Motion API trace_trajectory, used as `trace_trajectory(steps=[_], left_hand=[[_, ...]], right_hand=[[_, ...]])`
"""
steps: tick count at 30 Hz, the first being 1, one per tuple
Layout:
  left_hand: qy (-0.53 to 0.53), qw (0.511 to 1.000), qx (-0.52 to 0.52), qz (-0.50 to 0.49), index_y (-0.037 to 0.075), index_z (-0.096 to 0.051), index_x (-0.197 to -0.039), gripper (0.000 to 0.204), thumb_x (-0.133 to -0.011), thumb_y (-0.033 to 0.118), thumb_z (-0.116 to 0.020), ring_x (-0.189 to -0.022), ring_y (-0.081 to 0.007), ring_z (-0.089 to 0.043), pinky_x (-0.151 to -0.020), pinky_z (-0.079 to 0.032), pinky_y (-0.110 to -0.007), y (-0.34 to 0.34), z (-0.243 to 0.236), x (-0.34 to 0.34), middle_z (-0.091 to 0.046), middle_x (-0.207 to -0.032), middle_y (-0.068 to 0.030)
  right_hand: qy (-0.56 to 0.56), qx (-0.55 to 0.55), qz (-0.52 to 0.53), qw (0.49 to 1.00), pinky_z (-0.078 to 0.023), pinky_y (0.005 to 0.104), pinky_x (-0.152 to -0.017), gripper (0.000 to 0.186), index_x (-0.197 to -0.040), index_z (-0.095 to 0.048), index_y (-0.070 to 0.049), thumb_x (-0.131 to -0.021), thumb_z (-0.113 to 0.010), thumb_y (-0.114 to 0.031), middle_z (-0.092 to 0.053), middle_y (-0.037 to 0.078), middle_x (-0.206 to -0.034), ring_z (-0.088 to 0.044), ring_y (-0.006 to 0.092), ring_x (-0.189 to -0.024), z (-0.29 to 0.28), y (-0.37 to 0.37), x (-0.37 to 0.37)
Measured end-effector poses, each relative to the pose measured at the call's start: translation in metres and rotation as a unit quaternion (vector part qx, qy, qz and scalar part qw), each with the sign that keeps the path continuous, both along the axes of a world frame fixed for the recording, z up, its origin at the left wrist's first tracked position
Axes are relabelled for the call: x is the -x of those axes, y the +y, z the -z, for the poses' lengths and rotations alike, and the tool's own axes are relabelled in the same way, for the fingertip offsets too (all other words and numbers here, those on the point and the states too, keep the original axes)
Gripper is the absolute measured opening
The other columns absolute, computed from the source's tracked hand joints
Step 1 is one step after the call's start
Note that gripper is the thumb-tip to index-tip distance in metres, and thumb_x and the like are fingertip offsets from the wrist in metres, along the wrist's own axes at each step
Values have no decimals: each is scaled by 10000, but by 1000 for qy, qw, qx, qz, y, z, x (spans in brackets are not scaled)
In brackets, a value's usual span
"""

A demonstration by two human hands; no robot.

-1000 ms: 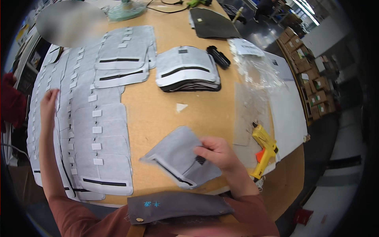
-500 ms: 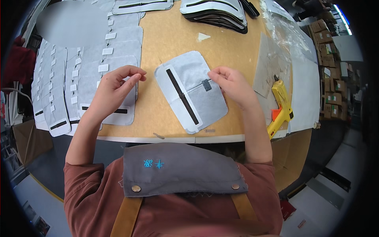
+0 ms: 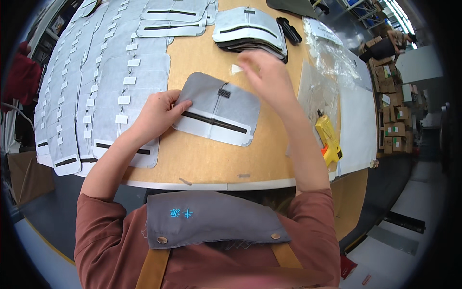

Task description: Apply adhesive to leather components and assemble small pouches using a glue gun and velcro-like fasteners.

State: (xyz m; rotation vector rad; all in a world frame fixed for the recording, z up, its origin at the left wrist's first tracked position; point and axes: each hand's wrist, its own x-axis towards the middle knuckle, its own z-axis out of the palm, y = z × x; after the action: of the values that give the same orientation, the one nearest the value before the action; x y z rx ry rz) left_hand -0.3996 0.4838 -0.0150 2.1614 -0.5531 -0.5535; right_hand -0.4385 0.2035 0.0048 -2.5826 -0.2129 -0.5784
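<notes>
One of two hands (image 3: 160, 113) holds a grey panel (image 3: 208, 98).

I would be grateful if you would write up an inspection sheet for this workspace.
Surface: tan table with a pale front edge.
Job's things: gray panel with a dark strip; panel stack behind; overlapping panels at left.
Clutter: yellow glue gun, clear plastic bag, white scrap.
Hands: left hand grips the gray panel's left edge; right hand, blurred, is near the stack, contact unclear.
Cables: pale curve at far left, possibly a cable.
Surroundings: cardboard boxes and a person at right; dark red cloth at left.
</notes>
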Motion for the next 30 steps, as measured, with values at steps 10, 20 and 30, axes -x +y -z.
trace_trajectory(steps=[10,20,30], left_hand=[[-5,1000,-3,4,-27,-556,-807,303,-943,214,-679,-517,-213,-481,-530,-419,-374,-5,1,-4,-528,-595,-146],[-59,982,156,-93,28,-642,-1054,236,-1020,249,-565,-517,-3,-360,-464,-298,-187,14,-13,-2,-655,-791,-12],[279,956,91,16,-32,-670,-910,421,-1031,358,-571,-587,-76,-453,-535,-398,-273,20,-18,44,-567,-677,11]], right_hand=[[-124,273,65,952,-459,385,-941,243,-1025,-714,-151,-911,-676,-362,-737,13,-1032,-685,209,-970,9,-41,-83],[-343,243,180,889,-507,332,-735,95,-975,-730,-121,-918,-698,-190,-690,19,-699,-643,201,-631,-59,-35,-58],[2,170,-121,978,-467,438,-941,359,-1138,-712,-73,-856,-739,-295,-729,45,-1065,-679,180,-902,-17,91,149]])
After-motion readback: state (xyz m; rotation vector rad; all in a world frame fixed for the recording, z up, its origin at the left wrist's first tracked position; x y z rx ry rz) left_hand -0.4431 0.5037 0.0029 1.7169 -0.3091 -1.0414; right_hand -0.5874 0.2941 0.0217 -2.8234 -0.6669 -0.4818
